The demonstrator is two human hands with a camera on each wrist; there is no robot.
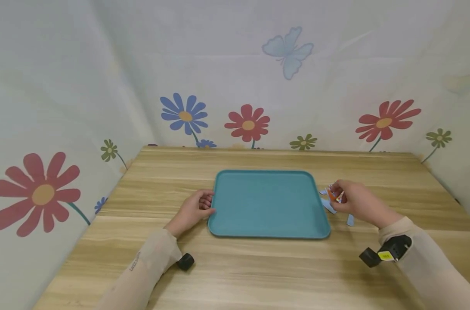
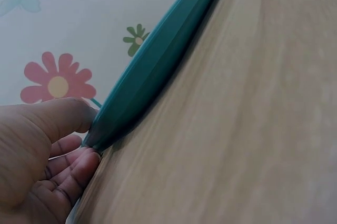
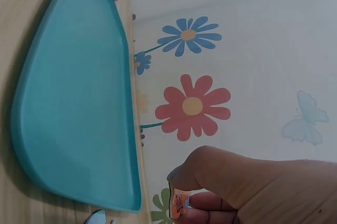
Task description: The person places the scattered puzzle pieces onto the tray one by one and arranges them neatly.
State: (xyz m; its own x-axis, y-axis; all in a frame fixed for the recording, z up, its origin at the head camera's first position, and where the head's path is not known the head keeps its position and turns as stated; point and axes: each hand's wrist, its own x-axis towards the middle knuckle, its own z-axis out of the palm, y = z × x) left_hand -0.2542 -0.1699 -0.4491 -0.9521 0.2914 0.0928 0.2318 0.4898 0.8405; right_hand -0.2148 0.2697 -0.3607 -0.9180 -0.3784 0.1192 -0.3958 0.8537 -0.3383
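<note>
A teal rectangular tray (image 1: 267, 204) lies flat on the wooden table, its inside bare. My left hand (image 1: 193, 211) grips the tray's left edge, with the thumb at the rim and the fingers bent below it, as the left wrist view shows. Just past the tray's right side, my right hand (image 1: 355, 201) pinches a small flat orange printed piece (image 3: 180, 203) between thumb and fingers. Beneath and beside that hand lie several flat light-blue pieces (image 1: 329, 206), partly covered by the fingers. One narrow blue piece (image 1: 350, 220) sits a little nearer to me.
The wooden table (image 1: 258, 271) spreads out around the tray. Behind it and along both sides hangs a white cloth (image 1: 219, 56) printed with flowers and a butterfly. Each of my wrists carries a black camera mount (image 1: 394, 249).
</note>
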